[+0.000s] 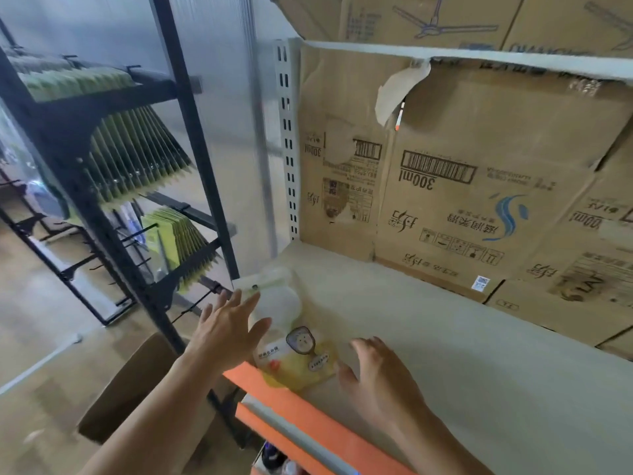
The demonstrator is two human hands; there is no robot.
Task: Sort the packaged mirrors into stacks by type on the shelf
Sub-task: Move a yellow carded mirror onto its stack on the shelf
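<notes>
Cardboard boxes [479, 186] line the back of the shelf [462, 354]; a black rack [113, 214] stands left; packaged mirrors [296, 351] lie at the shelf's front-left corner between left hand [226, 332] and right hand [380, 383], both with fingers spread, gripping nothing

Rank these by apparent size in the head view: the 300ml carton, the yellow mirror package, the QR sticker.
Largest: 300ml carton.
Then: yellow mirror package, though nearer the camera.
Smallest: QR sticker.
</notes>
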